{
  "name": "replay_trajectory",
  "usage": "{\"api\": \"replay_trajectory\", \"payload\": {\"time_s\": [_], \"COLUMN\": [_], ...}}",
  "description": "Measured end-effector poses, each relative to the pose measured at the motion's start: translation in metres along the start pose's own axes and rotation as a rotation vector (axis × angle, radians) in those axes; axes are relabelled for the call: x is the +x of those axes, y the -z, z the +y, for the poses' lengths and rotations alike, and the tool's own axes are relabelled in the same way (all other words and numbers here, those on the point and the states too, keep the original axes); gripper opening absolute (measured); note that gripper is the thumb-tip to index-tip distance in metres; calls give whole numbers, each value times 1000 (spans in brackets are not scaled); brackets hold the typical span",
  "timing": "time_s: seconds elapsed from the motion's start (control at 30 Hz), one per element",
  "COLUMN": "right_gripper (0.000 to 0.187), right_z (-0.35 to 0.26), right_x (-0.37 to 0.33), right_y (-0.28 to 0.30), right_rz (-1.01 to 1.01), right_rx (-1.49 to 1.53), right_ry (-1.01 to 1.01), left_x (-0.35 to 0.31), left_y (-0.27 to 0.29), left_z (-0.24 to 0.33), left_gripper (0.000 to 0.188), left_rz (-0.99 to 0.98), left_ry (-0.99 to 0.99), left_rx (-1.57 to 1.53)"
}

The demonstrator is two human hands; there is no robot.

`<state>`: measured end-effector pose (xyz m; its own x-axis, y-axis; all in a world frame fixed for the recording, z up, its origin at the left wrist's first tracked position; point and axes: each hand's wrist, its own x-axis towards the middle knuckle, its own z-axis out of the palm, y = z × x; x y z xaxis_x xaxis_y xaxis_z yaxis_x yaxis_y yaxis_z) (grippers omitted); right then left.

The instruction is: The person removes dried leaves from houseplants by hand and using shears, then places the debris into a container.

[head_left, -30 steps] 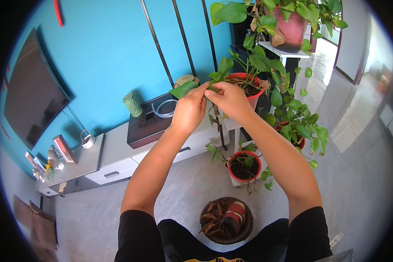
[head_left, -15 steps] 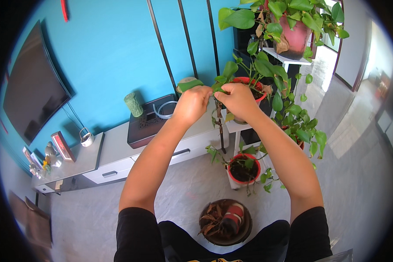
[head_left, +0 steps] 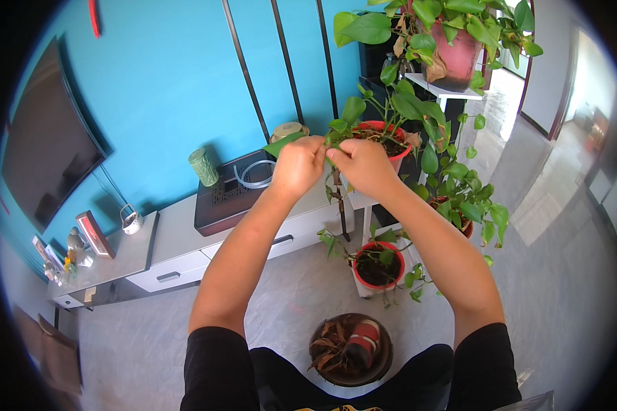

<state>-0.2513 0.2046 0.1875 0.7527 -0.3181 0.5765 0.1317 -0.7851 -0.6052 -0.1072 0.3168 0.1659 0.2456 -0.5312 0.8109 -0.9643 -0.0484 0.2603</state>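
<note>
Both hands meet at chest height in front of a leafy green vine plant [head_left: 421, 113] in a red pot [head_left: 399, 159]. My left hand [head_left: 299, 164] is closed in a pinch on the vine, and a broad green leaf [head_left: 281, 144] sticks out past its far left side. Thumb against fingers, my right hand [head_left: 363, 166] pinches the same vine just beside it. The fingers hide the exact spot they grip. Below the hands, a thin dark stem [head_left: 338, 195] hangs down.
A larger plant in a pink pot [head_left: 454, 61] stands on a white stand at upper right. Lower down is another red-rimmed pot [head_left: 379, 266]. Near my knees sits a brown basin [head_left: 353, 377] with dry leaves and a red-and-white container. A long cabinet [head_left: 178, 240] runs along the blue wall.
The view has shifted a little, so the surroundings sit slightly further left. Both hands keep their pinch on the vine, staying close together with only a small movement.
</note>
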Motion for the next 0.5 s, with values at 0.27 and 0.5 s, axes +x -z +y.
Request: {"api": "replay_trajectory", "payload": {"time_s": [0.27,0.5], "right_gripper": [38,37], "right_z": [-21,31], "right_x": [-121,-354], "right_y": [5,-79], "right_rz": [-808,-1409], "right_rx": [59,-122], "right_ry": [125,-40], "left_x": [-4,-35], "left_y": [8,17], "left_z": [10,26], "left_gripper": [27,37], "left_rz": [-36,84], "left_ry": [107,294], "left_rx": [9,-176]}}
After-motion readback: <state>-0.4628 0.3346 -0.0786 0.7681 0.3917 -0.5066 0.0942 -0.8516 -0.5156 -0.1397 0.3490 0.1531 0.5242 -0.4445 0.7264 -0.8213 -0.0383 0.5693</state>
